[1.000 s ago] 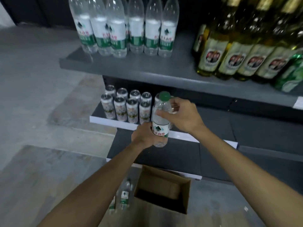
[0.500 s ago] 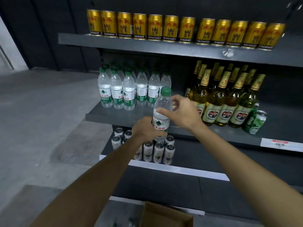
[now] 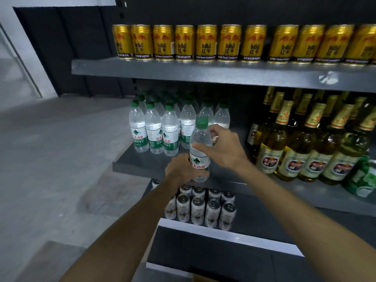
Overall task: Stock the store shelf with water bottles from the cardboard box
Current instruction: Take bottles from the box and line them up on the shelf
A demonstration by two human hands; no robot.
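Water bottle (image 3: 200, 151) upright, gripped between both hands before the shelf (image 3: 142, 165).

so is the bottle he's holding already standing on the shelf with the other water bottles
No, the water bottle is held in front of the shelf edge, gripped by the left hand and right hand.

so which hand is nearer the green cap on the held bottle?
Right. The right hand grips the bottle's shoulder just below the green cap; the left hand holds its lower body.
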